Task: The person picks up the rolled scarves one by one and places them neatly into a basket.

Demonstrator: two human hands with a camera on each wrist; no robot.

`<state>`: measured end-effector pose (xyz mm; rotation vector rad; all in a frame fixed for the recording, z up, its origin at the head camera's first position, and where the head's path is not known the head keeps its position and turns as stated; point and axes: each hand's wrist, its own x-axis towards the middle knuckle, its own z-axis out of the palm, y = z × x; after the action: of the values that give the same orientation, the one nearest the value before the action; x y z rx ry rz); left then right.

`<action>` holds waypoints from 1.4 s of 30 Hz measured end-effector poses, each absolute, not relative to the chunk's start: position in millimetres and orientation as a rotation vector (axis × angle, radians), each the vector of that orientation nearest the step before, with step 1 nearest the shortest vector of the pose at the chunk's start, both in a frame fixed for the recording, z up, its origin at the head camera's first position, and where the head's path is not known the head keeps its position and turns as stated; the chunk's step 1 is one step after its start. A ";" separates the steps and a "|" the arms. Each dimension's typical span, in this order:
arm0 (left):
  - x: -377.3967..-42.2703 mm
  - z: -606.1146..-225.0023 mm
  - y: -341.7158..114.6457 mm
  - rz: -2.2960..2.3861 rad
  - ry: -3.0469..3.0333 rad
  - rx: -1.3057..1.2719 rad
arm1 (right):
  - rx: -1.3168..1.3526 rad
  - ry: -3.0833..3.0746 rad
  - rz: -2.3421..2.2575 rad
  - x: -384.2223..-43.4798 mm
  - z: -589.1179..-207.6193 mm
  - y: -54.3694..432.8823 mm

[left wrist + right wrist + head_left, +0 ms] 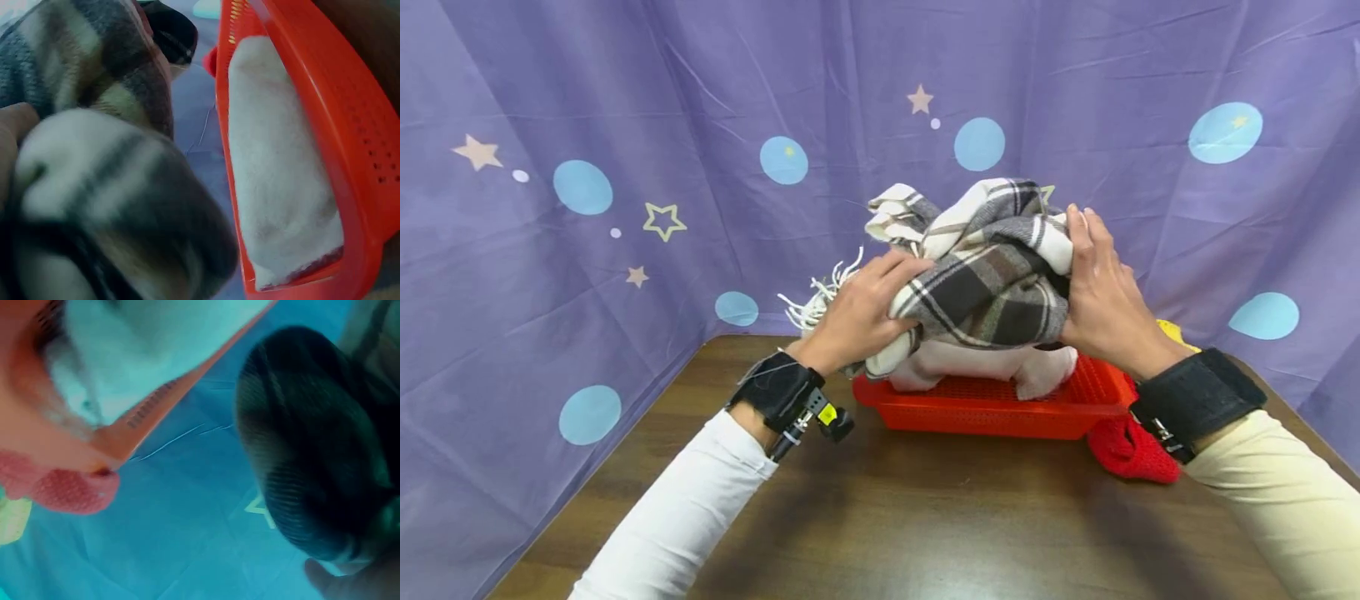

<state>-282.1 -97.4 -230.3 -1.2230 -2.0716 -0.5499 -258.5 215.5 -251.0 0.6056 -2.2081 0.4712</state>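
A bundled plaid scarf (992, 283) in black, grey, brown and white, with white fringe at its left end, is held up over a red plastic basket (985, 421). My left hand (868, 312) grips the scarf's left side, its thumb and fingers on the cloth. At the right end, my right hand (1105, 287) holds the bundle, fingers pointing up along its side; its thumb is mostly hidden. Inside the basket lies a folded white cloth (275, 162), below the scarf and apart from it. Scarf folds fill much of both wrist views.
A red knitted item (1131, 450) lies on the wooden table (925, 517) against the basket's right side. Something yellow (1176, 333) shows behind my right wrist. A purple curtain (850, 83) with stars and blue dots hangs behind the table.
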 end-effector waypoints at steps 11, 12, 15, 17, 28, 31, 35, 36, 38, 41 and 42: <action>-277.8 -226.1 -88.1 -0.195 -2.100 -1.299 | 0.889 -2.001 0.341 -263.6 -254.3 222.3; -277.3 -226.8 -87.3 -0.172 -2.096 -1.297 | 0.899 -2.018 0.336 -262.7 -254.1 221.4; -276.1 -230.4 -83.7 -0.096 -2.067 -1.303 | 0.914 -2.083 0.300 -259.4 -254.3 218.4; -275.4 -233.4 -81.3 -0.041 -2.047 -1.314 | 0.912 -2.122 0.273 -257.6 -254.8 216.5; -273.2 -241.2 -69.9 0.201 -2.018 -1.305 | 0.947 -2.036 0.139 -260.5 -254.4 218.6; -273.6 -240.0 -65.3 0.279 -2.020 -1.315 | 0.970 -2.075 0.068 -259.7 -252.5 217.3; -273.1 -240.6 -61.1 0.360 -2.044 -1.335 | 0.990 -2.119 -0.019 -258.5 -249.8 214.0; -273.0 -241.0 -60.0 0.387 -2.044 -1.339 | 0.994 -2.115 -0.056 -258.7 -248.9 212.8; -272.8 -241.9 -57.6 0.451 -2.032 -1.342 | 1.002 -2.094 -0.140 -259.7 -247.3 210.4; -272.1 -242.6 -54.2 0.563 -1.987 -1.340 | 1.019 -2.059 -0.259 -261.5 -245.7 206.3; -271.6 -242.8 -53.4 0.591 -1.970 -1.339 | 1.023 -2.053 -0.287 -262.2 -245.4 205.4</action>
<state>-271.6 -53.4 -242.8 -1.3394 -1.9705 0.5906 -262.2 205.4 -245.4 1.0233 -2.0525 -0.2870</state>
